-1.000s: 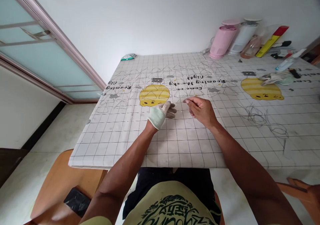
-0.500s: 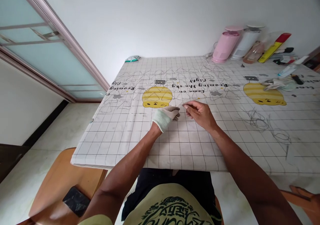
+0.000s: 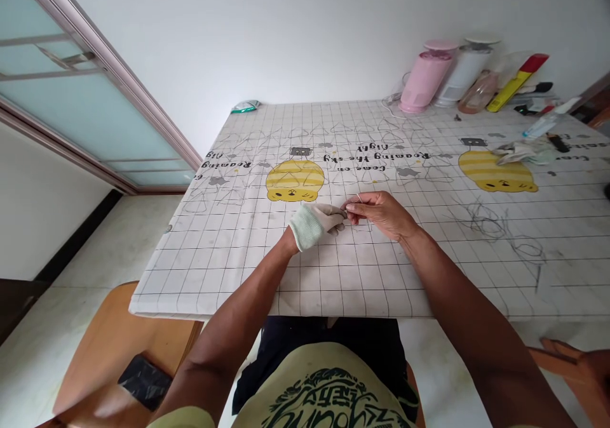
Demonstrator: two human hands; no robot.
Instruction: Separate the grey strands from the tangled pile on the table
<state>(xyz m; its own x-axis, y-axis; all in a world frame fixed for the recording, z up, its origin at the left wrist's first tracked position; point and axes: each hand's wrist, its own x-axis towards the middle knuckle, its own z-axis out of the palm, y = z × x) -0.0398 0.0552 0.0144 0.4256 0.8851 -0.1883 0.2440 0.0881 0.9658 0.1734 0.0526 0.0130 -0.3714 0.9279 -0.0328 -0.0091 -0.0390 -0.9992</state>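
Both hands have closed the gap between them: the gloved left hand's (image 3: pixel 324 218) fingertips now meet the bare right hand's (image 3: pixel 382 213) over the table (image 3: pixel 305 282). Right grip is pinched on a thin wire (image 3: pixel 359 197); one end pokes up past the fingers, the rest hidden. Whether the left grip clamps it, I cannot tell. Wire triangles (image 3: pixel 339 127) behind are faint.

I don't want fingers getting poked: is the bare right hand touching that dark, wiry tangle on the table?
Apart. The head view shows grid-patterned tablecloth between the right hand and the wiry tangle.
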